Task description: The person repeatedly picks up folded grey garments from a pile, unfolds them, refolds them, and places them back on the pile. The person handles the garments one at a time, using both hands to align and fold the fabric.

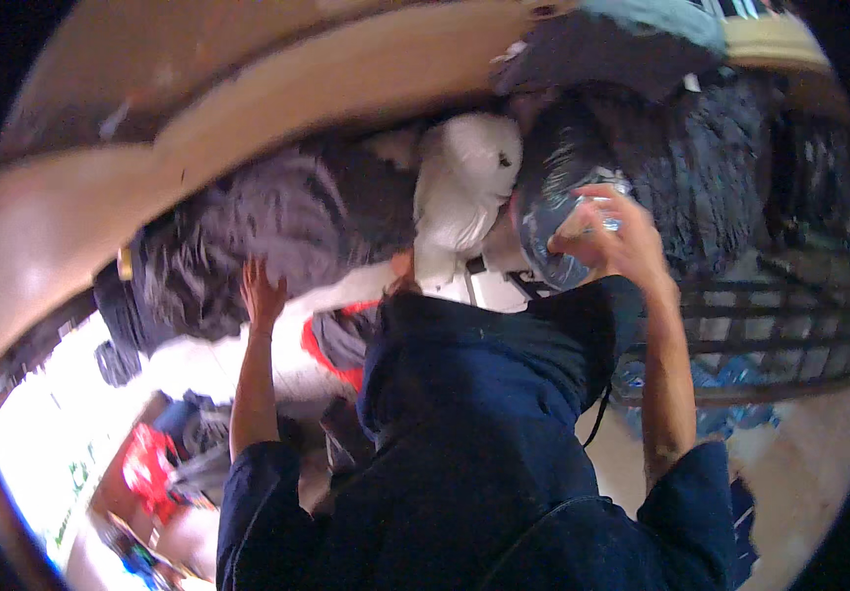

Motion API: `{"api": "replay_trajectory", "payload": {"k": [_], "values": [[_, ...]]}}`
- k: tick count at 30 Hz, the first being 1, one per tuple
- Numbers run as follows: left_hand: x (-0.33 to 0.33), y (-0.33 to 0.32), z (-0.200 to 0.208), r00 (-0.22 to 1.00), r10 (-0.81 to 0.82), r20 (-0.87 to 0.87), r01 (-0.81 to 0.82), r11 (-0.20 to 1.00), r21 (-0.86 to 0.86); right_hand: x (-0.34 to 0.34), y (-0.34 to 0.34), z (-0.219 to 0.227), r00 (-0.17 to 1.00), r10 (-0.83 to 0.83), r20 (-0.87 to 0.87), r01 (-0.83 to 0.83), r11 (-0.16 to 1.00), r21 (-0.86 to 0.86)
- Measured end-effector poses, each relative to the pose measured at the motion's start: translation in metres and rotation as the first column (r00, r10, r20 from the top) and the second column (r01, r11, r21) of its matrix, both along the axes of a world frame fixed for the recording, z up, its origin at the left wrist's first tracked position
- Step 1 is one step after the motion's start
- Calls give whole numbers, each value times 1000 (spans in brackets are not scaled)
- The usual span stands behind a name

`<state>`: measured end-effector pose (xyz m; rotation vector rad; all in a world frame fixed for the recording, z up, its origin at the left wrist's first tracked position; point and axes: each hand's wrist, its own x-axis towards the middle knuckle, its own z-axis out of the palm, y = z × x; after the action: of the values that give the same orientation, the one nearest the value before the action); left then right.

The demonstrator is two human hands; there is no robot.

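My left hand (263,295) is open, fingers apart, at the lower edge of a large heap of dark grey cloth (277,212). Whether it presses on the cloth or hovers just over it, I cannot tell. Farther right, my right hand (614,236) has its fingers curled on shiny clear plastic at the near end of a dark bundle in clear plastic wrap (561,148). Between the hands, a bulging white sack (464,172) leans beside that bundle. A dark cloth item with a red edge (341,340) lies nearer me.
Black, wrinkled bundles (696,167) sit to the right, above a dark slatted rack (770,335) with blue-tinted clear plastic bottles (730,379) below. A box at lower left holds a red plastic bag (152,465) and dark cloth. A tan wall (297,89) runs behind the heap.
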<state>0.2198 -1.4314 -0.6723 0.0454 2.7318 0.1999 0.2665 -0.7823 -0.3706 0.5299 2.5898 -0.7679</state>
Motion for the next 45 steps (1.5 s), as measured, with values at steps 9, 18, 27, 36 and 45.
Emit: {"api": "replay_trajectory", "payload": {"k": [9, 18, 27, 36, 45], "values": [[-59, 286, 80, 947, -318, 43, 207, 708, 675, 314, 146, 277, 656, -144, -741, 675, -329, 661], [-160, 782, 312, 298, -699, -651, 905, -12, 426, 431, 276, 120, 76, -819, -569, 994, 19, 105], [-149, 943, 347, 449, -894, 6, 683, 348, 642, 408, 265, 83, -15, -887, -462, 969, -127, 214], [-98, 1061, 310, 311, -939, -148, 848, 204, 489, 402, 334, 170, -343, -880, -328, 935, -354, -27], [-120, 1363, 249, -282, -816, -505, 953, -299, -49, 405, 519, 220, -264, -596, -758, 782, -592, 193]]}}
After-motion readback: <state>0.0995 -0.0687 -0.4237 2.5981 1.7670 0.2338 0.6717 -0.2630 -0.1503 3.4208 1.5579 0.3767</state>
